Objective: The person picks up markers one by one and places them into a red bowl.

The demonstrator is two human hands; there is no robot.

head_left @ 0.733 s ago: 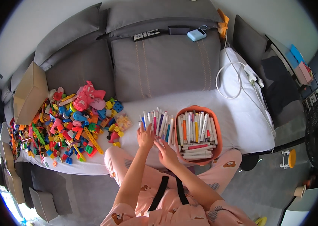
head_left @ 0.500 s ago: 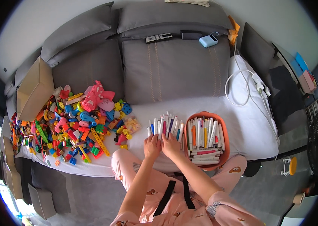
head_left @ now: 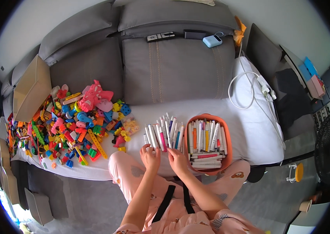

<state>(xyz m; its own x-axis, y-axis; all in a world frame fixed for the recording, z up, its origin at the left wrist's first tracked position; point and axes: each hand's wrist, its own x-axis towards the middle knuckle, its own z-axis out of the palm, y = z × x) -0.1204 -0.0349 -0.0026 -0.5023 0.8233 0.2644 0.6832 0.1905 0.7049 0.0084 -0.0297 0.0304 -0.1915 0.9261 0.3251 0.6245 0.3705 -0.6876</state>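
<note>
Loose markers (head_left: 163, 135), mostly white-barrelled with caps in several colours, lie in a bunch on the white sofa cover. My left hand (head_left: 150, 158) is at the near ends of the bunch's left side, fingers loosely bent and apart. A pink marker (head_left: 162, 141) lies just beyond the gap between my hands. My right hand (head_left: 178, 160) has its fingers bent together at the near end of a white marker (head_left: 169, 138). To its right stands an orange basket (head_left: 229, 146) holding many markers, most upright in the far part and several lying flat in the near part.
A heap of colourful toy bricks and plastic toys (head_left: 79, 128) spreads to the left, beside a beige storage box (head_left: 32, 89). Grey sofa cushions (head_left: 180, 70) rise behind. A white cable with a power strip (head_left: 264, 84) lies at right. A black fan (head_left: 329, 144) stands beyond.
My hands have drawn back slightly toward me and a little apart. The markers between them lie more loosely, with the pink one now sticking out toward me. The whole view has shifted slightly.
</note>
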